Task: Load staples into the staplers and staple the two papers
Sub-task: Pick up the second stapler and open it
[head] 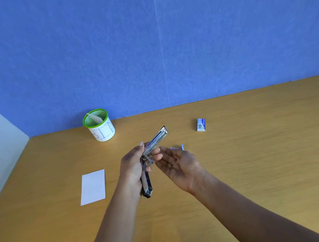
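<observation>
1. Holding the stapler [155, 142] swung wide open, the left grip [132, 166] has its fingers and thumb curled round the tool near the hinge. The bright metal magazine juts up and away from this grip. The glossy black half hangs down toward the person.
2. The right grip [180, 165] lies palm up just right of the hinge, its fingers nearly straight and their tips at the stapler's metal. It clasps nothing I can make out. Whether a strip of staples sits under the fingertips is too small to tell.
3. This looks like the loading step: the magazine is exposed and nothing is stapled yet.
4. The next move calls for a staple strip laid squarely in the channel. The two halves then need closing until they latch, with the left grip keeping the tool steady.
5. The magazine is a narrow, hard, shiny channel. Staple strips are probably thin and brittle, so a light pinch suits them.
6. Just beyond the right grip's fingers a small blue-and-white item [177, 148] lies on the desk [268, 165], partly hidden; I cannot tell what it is.
7. Farther beyond and to the right sits a small rectangular staple box [201, 124], seemingly cardboard.
8. Left of the left grip a white paper [93, 187] lies flat on the desk. Whether it is one sheet or two stacked is unclear.
9. Beyond the left grip stands a round green-rimmed cup [101, 129] with a white lettered wrap and a paper slip inside.
10. The desk is smooth with a wood grain.
</observation>
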